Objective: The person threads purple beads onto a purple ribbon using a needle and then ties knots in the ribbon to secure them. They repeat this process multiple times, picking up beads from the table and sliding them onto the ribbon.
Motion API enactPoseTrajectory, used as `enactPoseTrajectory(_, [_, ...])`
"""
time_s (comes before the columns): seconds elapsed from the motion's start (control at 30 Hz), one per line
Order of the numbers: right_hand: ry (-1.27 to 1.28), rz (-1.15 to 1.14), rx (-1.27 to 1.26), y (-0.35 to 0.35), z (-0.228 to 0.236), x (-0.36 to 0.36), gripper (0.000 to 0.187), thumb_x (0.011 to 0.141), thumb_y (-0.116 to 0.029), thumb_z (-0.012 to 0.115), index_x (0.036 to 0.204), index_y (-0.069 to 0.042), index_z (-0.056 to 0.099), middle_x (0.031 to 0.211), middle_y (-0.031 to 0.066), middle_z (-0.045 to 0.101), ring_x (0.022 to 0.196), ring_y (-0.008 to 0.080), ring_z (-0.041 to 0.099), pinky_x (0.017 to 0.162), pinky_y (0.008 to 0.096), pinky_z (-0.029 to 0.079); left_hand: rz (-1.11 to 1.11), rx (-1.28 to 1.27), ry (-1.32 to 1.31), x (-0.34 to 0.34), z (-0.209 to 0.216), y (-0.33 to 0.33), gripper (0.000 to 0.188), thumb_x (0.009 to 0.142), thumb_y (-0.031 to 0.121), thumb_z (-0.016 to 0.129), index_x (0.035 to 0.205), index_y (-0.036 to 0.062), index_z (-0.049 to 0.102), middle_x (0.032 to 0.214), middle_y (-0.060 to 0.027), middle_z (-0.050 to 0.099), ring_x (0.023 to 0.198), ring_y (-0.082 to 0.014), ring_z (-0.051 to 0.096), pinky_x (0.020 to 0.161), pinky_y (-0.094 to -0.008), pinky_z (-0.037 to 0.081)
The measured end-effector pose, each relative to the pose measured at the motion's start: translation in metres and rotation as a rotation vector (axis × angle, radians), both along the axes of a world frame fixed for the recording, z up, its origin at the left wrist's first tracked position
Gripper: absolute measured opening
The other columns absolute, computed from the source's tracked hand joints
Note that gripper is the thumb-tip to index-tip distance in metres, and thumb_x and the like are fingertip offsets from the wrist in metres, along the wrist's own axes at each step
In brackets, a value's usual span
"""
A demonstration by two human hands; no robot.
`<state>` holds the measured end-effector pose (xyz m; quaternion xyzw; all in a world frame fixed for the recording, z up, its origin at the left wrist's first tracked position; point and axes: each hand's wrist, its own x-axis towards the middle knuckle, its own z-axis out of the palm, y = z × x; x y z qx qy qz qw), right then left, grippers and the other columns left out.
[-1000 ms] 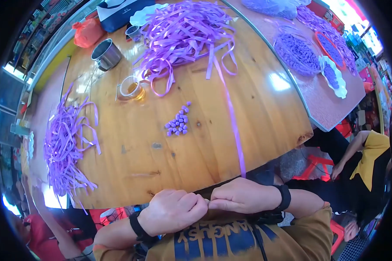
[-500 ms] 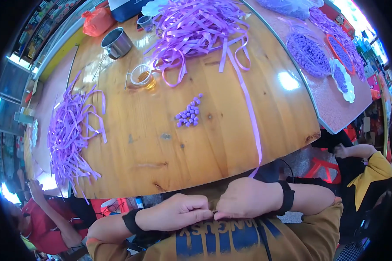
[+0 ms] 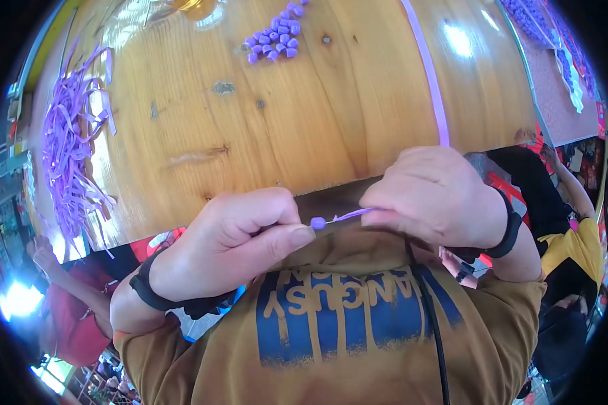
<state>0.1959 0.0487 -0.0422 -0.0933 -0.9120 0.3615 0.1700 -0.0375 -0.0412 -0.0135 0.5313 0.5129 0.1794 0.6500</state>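
In front of my chest, my left hand (image 3: 246, 233) is closed in a pinch, with a small purple bead (image 3: 318, 223) at its thumb and fingertips. A thin wire-like strand (image 3: 329, 221) runs out of the bead toward the right and meets the narrowed end of a purple ribbon (image 3: 351, 214). My right hand (image 3: 442, 196) pinches that ribbon between thumb and fingers. A length of purple ribbon (image 3: 431, 74) crosses the table and disappears behind my right hand. Further off, a small heap of purple beads (image 3: 275, 37) lies on the wooden table (image 3: 304, 128).
A tangled bunch of purple ribbons (image 3: 71, 142) hangs over the table's left side. Another table (image 3: 557, 88) stands at the right with purple material. A person in red (image 3: 81, 310) sits at the left, one in yellow and black (image 3: 574, 250) at the right.
The view has tipped down closer to my hands. My hands, close together before, are now apart, exposing the bead, the thin strand and the ribbon end between them.
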Motion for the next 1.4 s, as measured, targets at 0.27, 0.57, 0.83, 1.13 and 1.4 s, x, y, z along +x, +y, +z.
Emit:
enactPoseTrajectory(0.27, [-0.081,-0.046,-0.102,-0.001,0.007,0.007,0.03,0.071,-0.02,0.07,0.094,-0.002,0.059,0.071,0.0087,0.057,0.06,0.0245,0.055,0.051,0.0325,0.042,0.05,-0.113,-0.005,0.003,0.004,-0.003,0.014,0.086,0.011,0.058,0.075,0.0028,0.054,0.067,0.0003,0.048,0.061,-0.0066,0.045,0.054,-0.0228,0.037])
enactPoseTrajectory(0.57, [-0.188,0.122,-0.507,-0.004,0.025,-0.022,0.063,0.075,-0.036,0.068,0.118,0.004,0.046,0.082,0.0136,0.06,0.07,0.0262,0.061,0.061,0.0314,0.048,-0.051,0.205,0.12,-0.005,0.018,-0.003,0.016,0.086,0.008,0.057,0.073,0.003,0.049,0.059,-0.0047,0.046,0.051,-0.0113,0.044,0.047,-0.0245,0.037])
enactPoseTrajectory(0.83, [-0.199,0.196,-0.787,-0.003,0.028,-0.039,0.045,0.088,-0.029,0.053,0.118,0.005,0.046,0.086,0.0135,0.061,0.073,0.0233,0.061,0.064,0.0304,0.048,0.012,0.29,0.128,-0.016,0.018,-0.012,0.007,0.081,0.006,0.061,0.076,0.0034,0.057,0.065,-0.0043,0.052,0.057,-0.0138,0.051,0.051,-0.0255,0.038])
enactPoseTrajectory(1.13, [-0.232,0.14,-1.035,-0.004,0.025,-0.052,0.037,0.094,-0.026,0.042,0.112,0.006,0.05,0.095,0.0149,0.06,0.087,0.0209,0.058,0.076,0.029,0.045,0.095,0.417,0.101,-0.02,0.005,-0.02,0.008,0.081,0.002,0.057,0.074,0.003,0.052,0.062,-0.0088,0.049,0.052,-0.0199,0.049,0.048,-0.0289,0.04])
enactPoseTrajectory(1.4, [-0.397,0.189,-0.771,-0.006,0.021,-0.072,0.028,0.092,-0.025,0.046,0.09,0.001,0.057,0.075,0.0129,0.058,0.068,0.0261,0.058,0.06,0.0322,0.044,-0.048,0.787,0.406,-0.024,-0.003,-0.029,0.014,0.068,0.005,0.06,0.069,0.0063,0.047,0.059,-0.0069,0.046,0.053,-0.0244,0.051,0.045,-0.0337,0.041])
